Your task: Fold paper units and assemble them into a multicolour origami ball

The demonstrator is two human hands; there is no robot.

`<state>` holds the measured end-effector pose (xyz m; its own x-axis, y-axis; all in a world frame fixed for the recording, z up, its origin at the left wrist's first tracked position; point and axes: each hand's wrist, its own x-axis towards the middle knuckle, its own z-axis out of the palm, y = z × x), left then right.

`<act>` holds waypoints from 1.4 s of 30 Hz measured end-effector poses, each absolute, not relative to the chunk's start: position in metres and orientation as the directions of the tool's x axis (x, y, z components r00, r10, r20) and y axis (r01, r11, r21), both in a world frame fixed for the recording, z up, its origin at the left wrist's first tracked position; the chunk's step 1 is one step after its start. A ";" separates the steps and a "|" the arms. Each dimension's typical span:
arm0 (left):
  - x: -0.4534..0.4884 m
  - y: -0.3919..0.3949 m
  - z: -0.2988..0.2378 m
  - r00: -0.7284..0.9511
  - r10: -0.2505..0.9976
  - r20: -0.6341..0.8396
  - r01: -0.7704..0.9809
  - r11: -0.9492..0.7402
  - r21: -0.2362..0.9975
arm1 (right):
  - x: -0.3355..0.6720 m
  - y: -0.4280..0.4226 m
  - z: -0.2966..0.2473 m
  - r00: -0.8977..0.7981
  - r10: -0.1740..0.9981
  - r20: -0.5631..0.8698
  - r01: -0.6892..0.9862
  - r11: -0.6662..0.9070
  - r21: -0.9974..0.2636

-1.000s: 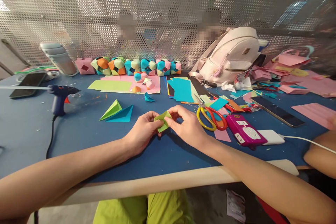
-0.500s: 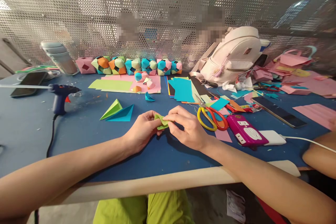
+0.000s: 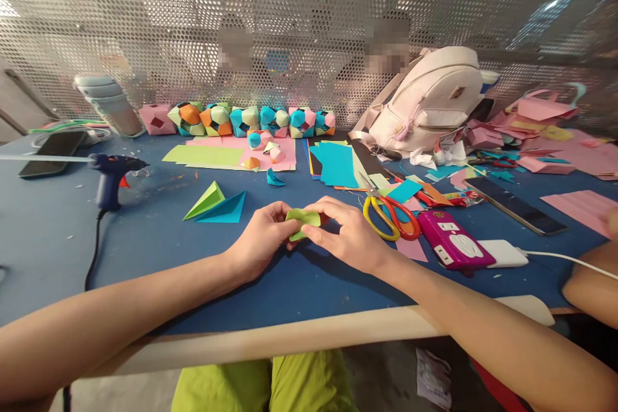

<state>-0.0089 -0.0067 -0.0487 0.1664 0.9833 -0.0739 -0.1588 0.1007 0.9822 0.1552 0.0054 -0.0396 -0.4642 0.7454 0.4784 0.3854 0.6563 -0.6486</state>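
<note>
head view: the left hand point(image 3: 263, 241) and the right hand point(image 3: 348, 237) meet near the middle of the blue table point(image 3: 145, 251), toward its front edge. both pinch a small folded green paper point(image 3: 303, 219) between thumbs and fingertips, the left from its left end, the right from its right and lower side. the paper is held just above the surface. behind and to the left of it lie a green and a teal folded triangle point(image 3: 215, 203). just right of the right hand lie scissors point(image 3: 389, 214) with yellow and red handles, then a magenta power strip point(image 3: 454, 246). a glue gun point(image 3: 110, 176) stands near the left edge. a row of coloured paper cubes point(image 3: 244, 120) lines the back edge.
</note>
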 end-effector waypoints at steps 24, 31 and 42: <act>-0.008 -0.008 -0.048 0.170 0.975 -0.146 -0.199 0.179 0.963 | 0.160 0.011 -0.039 -0.278 0.856 0.436 0.224 0.499 -0.837; -0.006 -0.009 -0.048 0.196 0.969 -0.153 -0.161 0.185 0.969 | 0.157 0.025 -0.043 -0.416 0.909 -0.028 -0.008 -0.035 -0.999; -0.006 -0.010 -0.047 0.195 0.969 -0.155 -0.121 0.180 0.976 | 0.157 0.016 -0.044 -0.468 0.870 0.157 0.274 0.312 -0.910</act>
<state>-0.0065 -0.0102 -0.0467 0.1949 0.9686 -0.1546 -0.1206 0.1801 0.9762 0.1572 0.0160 -0.0444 -0.4681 0.8696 0.1574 0.2739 0.3121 -0.9097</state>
